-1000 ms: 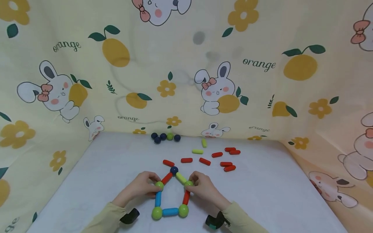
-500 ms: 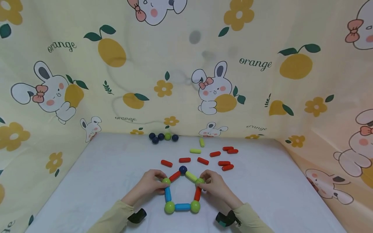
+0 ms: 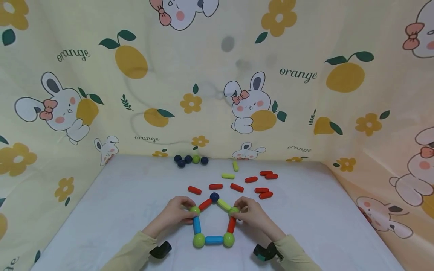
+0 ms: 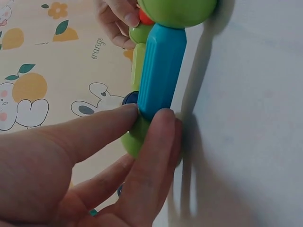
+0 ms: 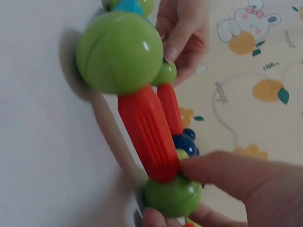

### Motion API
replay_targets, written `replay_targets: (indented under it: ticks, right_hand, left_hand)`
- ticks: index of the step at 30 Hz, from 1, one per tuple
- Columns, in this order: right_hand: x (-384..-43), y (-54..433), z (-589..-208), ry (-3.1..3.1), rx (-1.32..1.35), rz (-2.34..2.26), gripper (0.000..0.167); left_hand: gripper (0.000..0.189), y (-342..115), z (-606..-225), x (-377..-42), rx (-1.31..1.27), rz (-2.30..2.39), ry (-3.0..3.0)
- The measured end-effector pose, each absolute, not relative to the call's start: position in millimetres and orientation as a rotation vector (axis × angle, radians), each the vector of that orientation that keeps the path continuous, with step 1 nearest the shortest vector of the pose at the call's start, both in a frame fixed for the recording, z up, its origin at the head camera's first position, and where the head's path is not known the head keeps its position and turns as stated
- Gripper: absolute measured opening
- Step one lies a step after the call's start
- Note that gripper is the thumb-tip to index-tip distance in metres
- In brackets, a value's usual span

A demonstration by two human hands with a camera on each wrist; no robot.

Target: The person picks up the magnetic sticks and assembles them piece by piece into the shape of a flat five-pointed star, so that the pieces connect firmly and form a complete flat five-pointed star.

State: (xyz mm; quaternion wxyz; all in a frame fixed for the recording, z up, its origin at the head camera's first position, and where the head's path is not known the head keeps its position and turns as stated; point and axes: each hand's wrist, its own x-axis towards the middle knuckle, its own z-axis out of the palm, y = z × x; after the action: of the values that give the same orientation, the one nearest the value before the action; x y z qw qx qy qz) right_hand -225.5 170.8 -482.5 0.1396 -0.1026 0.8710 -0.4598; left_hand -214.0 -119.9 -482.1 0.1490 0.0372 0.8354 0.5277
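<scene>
A five-sided frame of balls and rods lies on the white table. Its top corner is a dark blue ball (image 3: 214, 197); the other corners are green balls. A red rod (image 3: 205, 204) and a yellow-green rod (image 3: 223, 204) slope down from the top. Blue rods (image 3: 214, 240) form the base and left side, and another red rod (image 5: 147, 135) the right side. My left hand (image 3: 178, 211) pinches the left green ball (image 3: 194, 210), partly covered by fingers in the left wrist view. The right green ball (image 5: 173, 196) is pinched by my right hand (image 3: 252, 214).
Beyond the frame lie several loose red rods (image 3: 216, 186) and two yellow-green rods (image 3: 228, 176). Several dark blue balls (image 3: 181, 163) and one loose green ball (image 3: 196, 159) sit at the table's back edge. A printed cloth (image 3: 203, 75) hangs behind and at the sides.
Both hands have shifted the frame rightward and slightly away. Its two side balls now stand farther apart, so the frame looks wider there. Both balls stay pinched throughout.
</scene>
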Motion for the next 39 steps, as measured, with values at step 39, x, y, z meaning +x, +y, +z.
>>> replay_targets:
  ticks: [39]
  right_hand:
    - [-350.9, 118.1, -464.7, 2.551, -0.756, -0.883, 0.026]
  left_hand:
    - [0.024, -118.2, -476.3, -229.2, 0.205, 1.34, 2.465]
